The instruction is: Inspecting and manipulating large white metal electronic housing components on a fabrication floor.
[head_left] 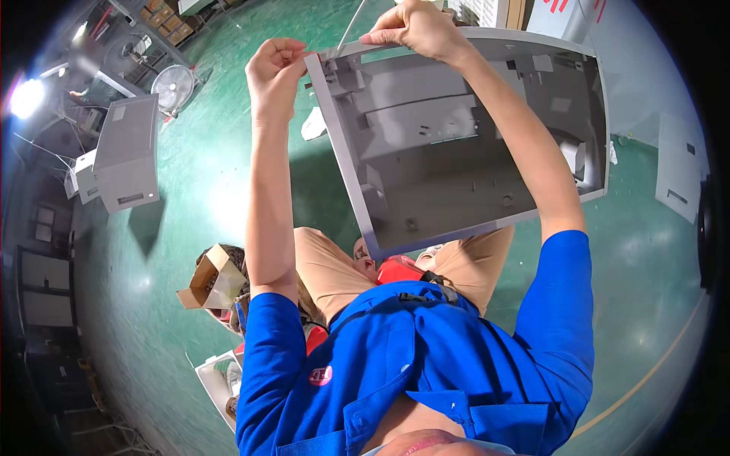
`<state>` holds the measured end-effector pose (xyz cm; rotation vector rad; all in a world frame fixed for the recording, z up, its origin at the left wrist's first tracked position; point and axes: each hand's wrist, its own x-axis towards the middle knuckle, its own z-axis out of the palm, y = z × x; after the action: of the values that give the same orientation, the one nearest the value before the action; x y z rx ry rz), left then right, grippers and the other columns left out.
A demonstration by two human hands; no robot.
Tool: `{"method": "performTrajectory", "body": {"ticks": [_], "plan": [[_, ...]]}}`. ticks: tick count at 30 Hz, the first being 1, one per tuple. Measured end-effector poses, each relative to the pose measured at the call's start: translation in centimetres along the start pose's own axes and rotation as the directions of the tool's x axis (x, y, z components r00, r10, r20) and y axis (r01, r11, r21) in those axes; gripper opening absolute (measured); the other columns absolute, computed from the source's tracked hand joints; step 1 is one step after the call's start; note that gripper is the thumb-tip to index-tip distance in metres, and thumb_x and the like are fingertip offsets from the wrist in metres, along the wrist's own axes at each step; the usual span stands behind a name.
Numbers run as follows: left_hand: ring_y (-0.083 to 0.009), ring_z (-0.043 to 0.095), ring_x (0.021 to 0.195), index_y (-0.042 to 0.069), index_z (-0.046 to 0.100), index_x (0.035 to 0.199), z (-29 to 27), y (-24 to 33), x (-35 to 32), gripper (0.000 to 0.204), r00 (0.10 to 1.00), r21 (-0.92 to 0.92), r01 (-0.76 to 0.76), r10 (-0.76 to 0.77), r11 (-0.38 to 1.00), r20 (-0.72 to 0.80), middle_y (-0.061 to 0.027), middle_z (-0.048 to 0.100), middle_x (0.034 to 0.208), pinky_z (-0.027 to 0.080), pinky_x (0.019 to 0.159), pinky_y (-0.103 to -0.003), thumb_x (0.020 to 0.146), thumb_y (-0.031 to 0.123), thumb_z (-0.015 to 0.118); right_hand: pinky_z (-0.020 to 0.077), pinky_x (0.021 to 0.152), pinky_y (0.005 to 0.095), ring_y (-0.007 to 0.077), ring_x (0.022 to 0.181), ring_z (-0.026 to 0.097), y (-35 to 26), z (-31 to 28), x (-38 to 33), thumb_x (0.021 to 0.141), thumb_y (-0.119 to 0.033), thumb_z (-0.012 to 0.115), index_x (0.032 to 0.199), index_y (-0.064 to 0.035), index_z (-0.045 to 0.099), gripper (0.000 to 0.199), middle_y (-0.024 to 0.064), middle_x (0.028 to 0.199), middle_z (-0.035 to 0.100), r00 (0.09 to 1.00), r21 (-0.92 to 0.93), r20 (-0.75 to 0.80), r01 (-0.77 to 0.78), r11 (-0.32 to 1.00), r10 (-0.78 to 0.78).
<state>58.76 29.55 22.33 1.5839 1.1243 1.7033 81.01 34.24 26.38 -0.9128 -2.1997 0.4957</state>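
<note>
Two grey metal cases with slots near their lower edges frame the scene; the first, a hanging case (125, 156) on the far left, stands beside a round floor fan (173, 88). Below them on the green floor (194, 186) sit an open cardboard carton (222, 285) and a white tray (215, 380). On the blue shirt (426, 342), a round pink badge (321, 376) bears pale lettering. Above it, the left forearm rises nearly straight, and the left hand (274, 76) is bent at the knuckles, fingers curled narrowly at the upper-left corner of a large grey box (426, 121); whether they close on the metal, I cannot tell. That box is tilted in front of the knees, its open side toward the wearer. Reaching across it from the lower right, the right hand (426, 32) bends at the wrist, thumb on the top rim, forefinger near a thin pale rod (350, 26); its grip is unclear too. Red strokes mark a pale board (559, 19) beyond, and the second case (678, 171) bears a small dark rectangle.
</note>
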Motion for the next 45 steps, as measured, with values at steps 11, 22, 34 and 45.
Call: {"method": "performTrajectory", "body": {"ticks": [11, 22, 34, 45], "plan": [[-0.0145, 0.062, 0.077, -0.002, 0.057, 0.094, -0.5, -0.1, -0.7, 0.015, 0.997, -0.125, 0.069, -0.073, 0.99, -0.031, -0.0084, 0.063, 0.083, 0.048, 0.067, -0.025, 0.08, -0.003, 0.056, 0.04, 0.049, 0.0263, 0.006, 0.052, 0.05, 0.9, 0.6, 1.0, 0.073, -0.02, 0.072, 0.073, -0.0006, 0.069, 0.019, 0.0038, 0.058, 0.062, 0.994, 0.149, 0.059, 0.085, 0.985, -0.094], [-0.0094, 0.059, 0.065, -0.005, 0.059, 0.088, -1.5, -0.2, -2.0, 0.014, 0.988, -0.135, 0.019, -0.039, 0.991, -0.149, -0.0055, 0.062, 0.071, 0.048, 0.059, -0.021, 0.073, -0.004, 0.06, 0.0408, 0.05, 0.0289, 0.0097, 0.052, 0.051, -2.4, 3.1, 2.3, 0.069, -0.029, 0.076, 0.065, -0.0014, 0.066, 0.03, 0.005, 0.054, 0.057, 0.99, -0.03, 0.144, 0.012, 0.999, -0.007], [-0.012, 0.058, 0.071, -0.003, 0.06, 0.093, -4.9, -1.5, -2.3, 0.014, 0.986, -0.277, 0.095, -0.129, 0.956, -0.106, -0.0049, 0.06, 0.078, 0.047, 0.066, -0.026, 0.079, -0.001, 0.058, 0.0351, 0.046, 0.034, 0.0132, 0.051, 0.043, -0.9, 7.6, 9.6, 0.063, -0.049, 0.074, 0.063, -0.0047, 0.064, 0.046, 0.003, 0.05, 0.047, 0.896, -0.227, 0.441, 0.16, 0.961, -0.045], [-0.0108, 0.055, 0.08, 0.0, 0.058, 0.107, -7.3, -2.8, -4.1, 0.033, 0.993, -0.301, 0.12, -0.117, 0.946, 0.03, -0.0029, 0.056, 0.082, 0.046, 0.075, -0.024, 0.076, 0.002, 0.068, 0.0314, 0.045, 0.0336, 0.0122, 0.051, 0.041, -1.2, 10.2, 11.6, 0.068, -0.049, 0.068, 0.062, -0.0039, 0.061, 0.046, 0.0006, 0.051, 0.046, 0.846, -0.116, 0.509, 0.25, 0.961, -0.158]]}}
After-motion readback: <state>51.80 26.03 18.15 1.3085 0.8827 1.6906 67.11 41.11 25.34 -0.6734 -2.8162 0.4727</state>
